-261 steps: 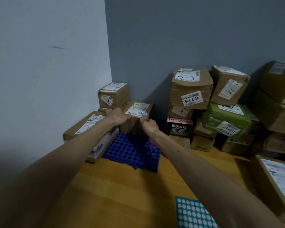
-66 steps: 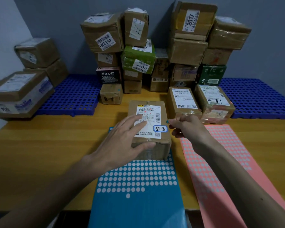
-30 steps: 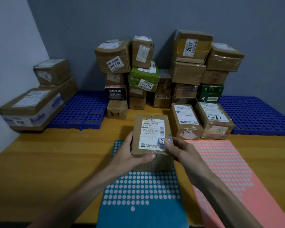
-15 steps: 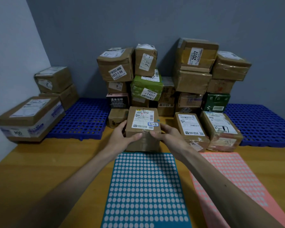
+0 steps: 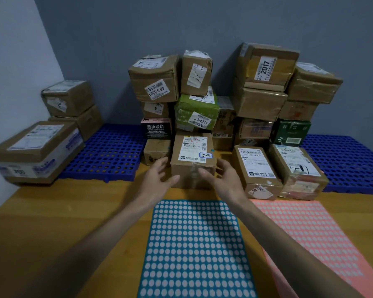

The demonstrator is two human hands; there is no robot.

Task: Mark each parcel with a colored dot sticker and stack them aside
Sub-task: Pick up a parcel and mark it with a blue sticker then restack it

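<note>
Fingers (image 5: 159, 165) of our left hand (image 5: 157, 179) and right hand (image 5: 224, 181) are spread and relaxed at both sides of the parcel (image 5: 192, 164), gripping nothing; whether the tips touch the cardboard we cannot tell. The parcel stands on the table (image 5: 63, 211), just behind the blue sheet (image 5: 198, 244), with a teal dot (image 5: 212, 150) at its top right edge. We think the risk is a careless lift: the glossy tape (image 5: 194, 171) may slip, or the parcel may bump the pile (image 5: 202, 108) behind and topple it. The cardboard is brown, creased, box-shaped; its label (image 5: 192, 150) is smooth paper.
</note>
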